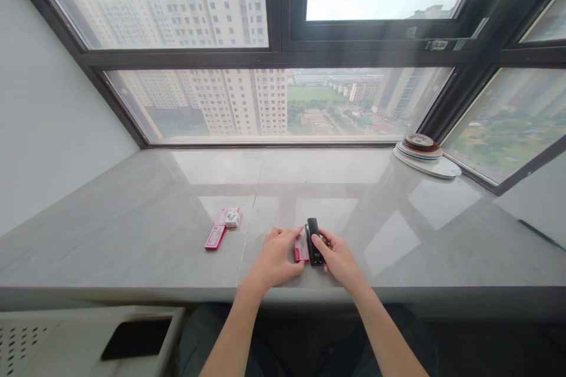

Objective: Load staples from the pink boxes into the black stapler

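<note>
Both hands (276, 259) on black stapler (313, 241)

Both bare forearms reaching forward from the bottom edge, converging toward the middle. Left hand (276, 259) palm down, fingers loosely curled, fingertips pointing right and slightly forward. Right hand (338, 258) angled inward, thumb and forefinger pinched together, remaining fingers bent. Hands close together, nearly meeting, wrists straight, elbows out of view.
</note>
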Demonstrator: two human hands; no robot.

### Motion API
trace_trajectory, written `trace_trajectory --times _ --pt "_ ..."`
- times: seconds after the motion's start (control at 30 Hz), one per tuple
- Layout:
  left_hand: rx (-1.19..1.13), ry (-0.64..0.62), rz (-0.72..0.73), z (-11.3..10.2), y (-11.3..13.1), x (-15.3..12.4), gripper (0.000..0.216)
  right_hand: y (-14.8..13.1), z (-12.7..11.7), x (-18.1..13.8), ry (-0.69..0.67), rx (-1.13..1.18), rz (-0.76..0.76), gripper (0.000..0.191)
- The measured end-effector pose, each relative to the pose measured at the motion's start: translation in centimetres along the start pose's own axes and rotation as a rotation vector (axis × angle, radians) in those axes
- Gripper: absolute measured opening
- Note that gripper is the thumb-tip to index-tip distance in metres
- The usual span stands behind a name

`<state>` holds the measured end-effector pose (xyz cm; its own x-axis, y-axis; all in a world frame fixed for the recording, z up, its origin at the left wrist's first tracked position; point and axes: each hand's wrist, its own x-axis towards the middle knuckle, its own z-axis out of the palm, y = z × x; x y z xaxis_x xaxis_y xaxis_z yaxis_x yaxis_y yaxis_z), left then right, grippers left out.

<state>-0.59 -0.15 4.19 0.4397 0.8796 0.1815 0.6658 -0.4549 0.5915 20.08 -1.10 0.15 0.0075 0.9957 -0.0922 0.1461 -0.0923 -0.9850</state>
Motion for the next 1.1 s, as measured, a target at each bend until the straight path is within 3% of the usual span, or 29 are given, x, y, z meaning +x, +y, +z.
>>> trace_trajectory --times 0.17,0.27,0.37,0.43,0.47,0.53,0.67,0.77,0.87,0.93,1.0,1.1 --pt "-0.047 0.019 0.001 0.9 0.8 -0.5 0.087 -0.4 0.5 -0.2 0.036 -0.016 -0.003 0.063" --pt "-0.030 0.120 -0.032 0.2 0.2 -1.3 0.070 -0.4 0.3 -0.4 0.053 -0.023 0.006 0.065" --pt "0.181 0.432 -0.364 -1.6 -2.3 -2.4 0.034 -0.2 0.3 -0.4 0.071 -0.027 0.017 0.065" --pt "0.376 0.629 -0.657 -3.3 -4.8 -3.4 0.033 0.0 0.3 -0.4 0.077 -0.032 0.007 0.064" --pt "0.453 0.672 -0.756 -4.1 -6.1 -3.9 0.038 0.1 0.3 -0.4 0.078 -0.034 0.000 0.064" --pt "0.526 0.632 -0.837 -5.3 -8.3 -4.8 0.048 0.4 0.3 -0.3 0.079 -0.033 -0.001 0.064" --pt "0.539 0.347 -0.716 -5.3 -9.0 -5.9 0.052 0.7 0.2 -0.2 0.076 -0.037 0.018 0.066" --pt "0.498 0.223 -0.551 -4.1 -6.9 -6.2 0.058 0.8 0.1 -0.1 0.074 -0.047 0.012 0.065" --pt "0.304 0.085 -0.370 -3.6 -4.5 -6.0 0.069 0.7 0.2 -0.1 0.077 -0.054 0.011 0.064" --pt "0.155 -0.014 -0.287 -3.8 -3.3 -5.4 0.062 0.7 0.2 -0.1 0.080 -0.055 0.004 0.063" --pt "0.066 -0.036 -0.234 -4.0 -2.5 -4.3 0.054 0.7 0.2 -0.1 0.081 -0.056 -0.003 0.062" --pt "0.003 0.027 -0.146 -3.6 -1.2 -2.1 0.054 0.6 0.1 -0.1 0.081 -0.056 -0.004 0.062"
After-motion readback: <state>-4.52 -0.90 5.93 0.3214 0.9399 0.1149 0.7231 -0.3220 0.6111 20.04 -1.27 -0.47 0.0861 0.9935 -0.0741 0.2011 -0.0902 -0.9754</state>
